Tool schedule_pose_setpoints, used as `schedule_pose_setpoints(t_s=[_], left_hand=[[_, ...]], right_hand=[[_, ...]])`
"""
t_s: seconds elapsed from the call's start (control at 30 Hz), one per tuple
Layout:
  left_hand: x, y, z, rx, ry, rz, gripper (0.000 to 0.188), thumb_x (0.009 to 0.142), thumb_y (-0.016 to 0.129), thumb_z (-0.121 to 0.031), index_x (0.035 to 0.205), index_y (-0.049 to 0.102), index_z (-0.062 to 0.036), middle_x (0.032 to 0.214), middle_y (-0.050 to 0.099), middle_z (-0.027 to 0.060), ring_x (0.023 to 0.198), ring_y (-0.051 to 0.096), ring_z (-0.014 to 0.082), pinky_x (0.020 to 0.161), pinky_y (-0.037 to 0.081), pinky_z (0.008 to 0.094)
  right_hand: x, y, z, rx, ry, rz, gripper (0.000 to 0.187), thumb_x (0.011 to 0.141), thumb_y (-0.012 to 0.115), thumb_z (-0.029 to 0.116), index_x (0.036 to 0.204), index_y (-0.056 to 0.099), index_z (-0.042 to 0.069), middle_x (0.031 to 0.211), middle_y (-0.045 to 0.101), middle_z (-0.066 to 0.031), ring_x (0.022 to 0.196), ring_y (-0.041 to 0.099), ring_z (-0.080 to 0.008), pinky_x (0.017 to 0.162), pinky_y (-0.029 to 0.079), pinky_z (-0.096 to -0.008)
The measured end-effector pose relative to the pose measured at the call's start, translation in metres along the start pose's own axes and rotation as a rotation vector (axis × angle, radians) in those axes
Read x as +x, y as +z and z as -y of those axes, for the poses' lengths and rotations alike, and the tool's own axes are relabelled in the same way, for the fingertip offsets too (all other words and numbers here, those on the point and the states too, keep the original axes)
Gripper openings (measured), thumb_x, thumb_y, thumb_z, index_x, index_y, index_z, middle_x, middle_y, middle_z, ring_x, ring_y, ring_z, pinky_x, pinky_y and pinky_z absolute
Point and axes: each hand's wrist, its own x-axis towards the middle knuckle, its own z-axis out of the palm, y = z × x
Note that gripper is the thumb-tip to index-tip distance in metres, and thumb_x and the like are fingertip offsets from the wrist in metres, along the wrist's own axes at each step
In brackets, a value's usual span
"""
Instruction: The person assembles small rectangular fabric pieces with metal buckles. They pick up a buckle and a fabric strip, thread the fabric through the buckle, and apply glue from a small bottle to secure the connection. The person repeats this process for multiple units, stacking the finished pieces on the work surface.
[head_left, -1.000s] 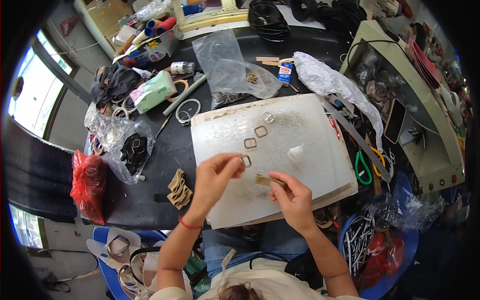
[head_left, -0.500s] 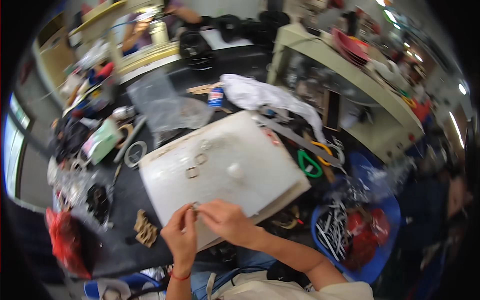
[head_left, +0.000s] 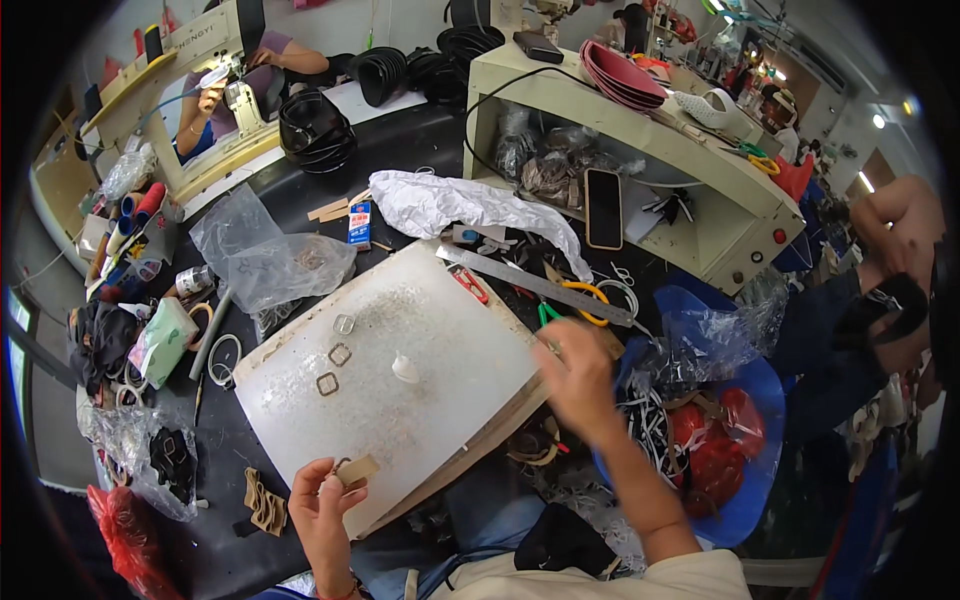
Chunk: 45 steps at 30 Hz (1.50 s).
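My left hand point(head_left: 322, 512) pinches a small tan strip point(head_left: 360, 468) at the near left edge of the white board point(head_left: 450, 400). A small ring-like piece seems to sit at the strip's end by my fingertips. My right hand point(head_left: 580, 378) is over the board's right edge, beside the green-handled scissors point(head_left: 546, 312). Motion blurs its fingers, and I cannot make out whether it touches the scissors. Two small square metal frames point(head_left: 328, 383) and a clear square piece point(head_left: 344, 324) lie on the board, left of a small white lump point(head_left: 405, 369).
A metal ruler point(head_left: 540, 284) and yellow-handled scissors point(head_left: 590, 302) lie beyond the board. To the right is a blue basin point(head_left: 765, 440) with red bags and strips. Folded tan strips point(head_left: 264, 503) lie left. Another person's arm point(head_left: 290, 57) is at a sewing machine.
My right hand has left my left hand and moved right and away, towards the scissors. The tan strip now shows in my left hand. The whole view has shifted slightly.
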Motion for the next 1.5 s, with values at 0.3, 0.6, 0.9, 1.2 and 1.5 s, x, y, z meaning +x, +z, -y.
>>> schedule_pose_setpoints(t_s=[0.3, 0.6, 0.9, 1.2, 1.5], left_hand=[[-0.002, 0.015, 0.013, -0.197, -0.078, 0.062, 0.031, 0.097, 0.058, -0.008, 0.123, 0.057, 0.0093, 0.106, 0.067, 0.0187, 0.09, 0.07, 0.0236, 0.08, 0.06, 0.0299], [-0.009, 0.021, 0.015, -0.216, -0.06, 0.072, 0.027, 0.094, 0.061, -0.003, 0.117, 0.06, 0.0099, 0.105, 0.068, 0.0199, 0.089, 0.07, 0.0261, 0.08, 0.06, 0.032], [-0.015, 0.038, 0.014, -0.26, -0.181, 0.125, 0.028, 0.095, 0.06, -0.007, 0.117, 0.058, 0.01, 0.107, 0.067, 0.0191, 0.093, 0.069, 0.0239, 0.081, 0.058, 0.031], [-0.031, 0.038, 0.012, -0.252, -0.185, 0.31, 0.035, 0.09, 0.066, 0.0, 0.123, 0.058, 0.0074, 0.111, 0.068, 0.0161, 0.098, 0.067, 0.0176, 0.089, 0.055, 0.0287], [-0.038, 0.049, 0.038, 0.16, 0.302, -0.01, 0.028, 0.086, 0.067, 0.005, 0.114, 0.067, 0.0017, 0.101, 0.07, 0.0131, 0.087, 0.07, 0.0169, 0.076, 0.057, 0.0265]], right_hand=[[0.035, 0.012, -0.139, -0.49, -0.134, 0.155, 0.025, 0.082, 0.067, 0.013, 0.105, 0.066, 0.005, 0.097, 0.063, -0.0087, 0.098, 0.058, -0.0272, 0.088, 0.041, -0.0433], [0.039, 0.044, -0.104, -0.388, -0.155, 0.202, 0.02, 0.085, 0.061, 0.009, 0.105, 0.065, 0.003, 0.096, 0.068, -0.0131, 0.098, 0.061, -0.0321, 0.085, 0.046, -0.0448], [-0.024, -0.004, 0.054, 0.378, 0.147, 0.198, 0.017, 0.088, 0.066, 0.001, 0.105, 0.067, -0.001, 0.093, 0.071, -0.012, 0.075, 0.067, -0.0177, 0.067, 0.053, -0.029], [-0.04, 0.025, 0.109, 0.729, 0.105, 0.465, 0.025, 0.084, 0.07, 0.0, 0.108, 0.067, -0.001, 0.094, 0.068, -0.0113, 0.078, 0.065, -0.0165, 0.067, 0.052, -0.026], [-0.058, 0.032, 0.119, 1.254, 0.601, 0.62, 0.018, 0.092, 0.067, 0.008, 0.107, 0.065, -0.001, 0.085, 0.065, -0.0044, 0.074, 0.062, -0.0139, 0.062, 0.05, -0.0239]])
